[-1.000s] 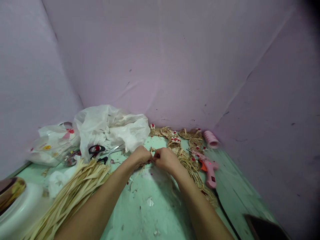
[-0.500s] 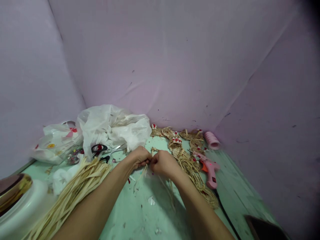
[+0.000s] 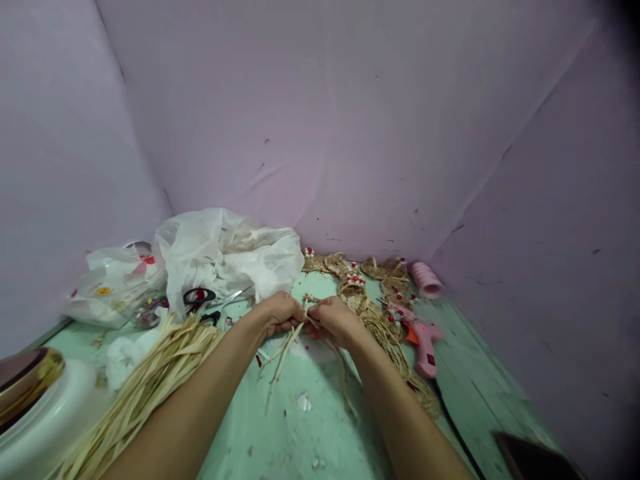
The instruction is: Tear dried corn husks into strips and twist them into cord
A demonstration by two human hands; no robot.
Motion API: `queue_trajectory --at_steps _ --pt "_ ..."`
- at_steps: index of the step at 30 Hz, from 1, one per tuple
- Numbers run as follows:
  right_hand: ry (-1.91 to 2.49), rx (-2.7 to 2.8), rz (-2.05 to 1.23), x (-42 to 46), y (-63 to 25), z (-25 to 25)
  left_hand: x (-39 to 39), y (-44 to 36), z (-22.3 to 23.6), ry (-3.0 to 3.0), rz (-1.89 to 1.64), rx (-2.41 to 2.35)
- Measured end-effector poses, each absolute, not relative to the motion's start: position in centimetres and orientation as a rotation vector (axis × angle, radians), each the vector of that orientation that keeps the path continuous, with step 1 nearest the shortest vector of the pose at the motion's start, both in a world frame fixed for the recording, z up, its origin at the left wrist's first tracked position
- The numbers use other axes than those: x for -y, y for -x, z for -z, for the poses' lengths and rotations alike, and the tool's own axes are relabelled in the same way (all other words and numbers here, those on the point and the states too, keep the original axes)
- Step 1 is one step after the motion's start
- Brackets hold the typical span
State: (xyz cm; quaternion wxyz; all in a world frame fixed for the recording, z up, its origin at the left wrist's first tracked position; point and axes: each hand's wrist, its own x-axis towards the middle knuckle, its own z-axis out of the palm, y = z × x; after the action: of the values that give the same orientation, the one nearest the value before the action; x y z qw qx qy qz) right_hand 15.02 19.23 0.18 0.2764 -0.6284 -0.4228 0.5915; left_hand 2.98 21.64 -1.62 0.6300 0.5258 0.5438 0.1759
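Note:
My left hand (image 3: 281, 312) and my right hand (image 3: 331, 319) meet over the middle of the table, fingertips pinched close together. Between them they grip thin pale fibre strands (image 3: 286, 357), whose loose ends hang toward me on both sides. A short knotted end shows just above the fingertips. Exactly how the strands cross is hidden by my fingers. Right of my right hand lies a bundle of braided fibre cord (image 3: 385, 333). A pile of flat pale fibre strips (image 3: 150, 393) lies beside my left forearm.
Black-handled scissors (image 3: 210, 307) lie by white plastic bags (image 3: 230, 250) at the back left. A pink glue gun (image 3: 425, 347) with a black cord rests at right, near a pink thread spool (image 3: 426, 280). Braided pieces with red and white beads (image 3: 355, 277) line the wall. A white rounded container (image 3: 65, 413) stands front left.
Both hands stay at the same spot while the fingers work the strands. My right hand has turned slightly, and the hanging strand ends now show more plainly below the hands.

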Motion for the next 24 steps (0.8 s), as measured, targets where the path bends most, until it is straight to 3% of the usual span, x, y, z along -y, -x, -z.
queue_trajectory --at_steps 9,24 --pt "1.483 0.837 -1.942 -20.0 -17.2 0.4 -21.9 -2.6 2.0 -1.256 -0.377 -1.207" --pt "1.567 1.175 -1.693 -20.0 -17.1 1.8 -21.6 -2.8 1.4 -1.365 -0.376 -1.259"
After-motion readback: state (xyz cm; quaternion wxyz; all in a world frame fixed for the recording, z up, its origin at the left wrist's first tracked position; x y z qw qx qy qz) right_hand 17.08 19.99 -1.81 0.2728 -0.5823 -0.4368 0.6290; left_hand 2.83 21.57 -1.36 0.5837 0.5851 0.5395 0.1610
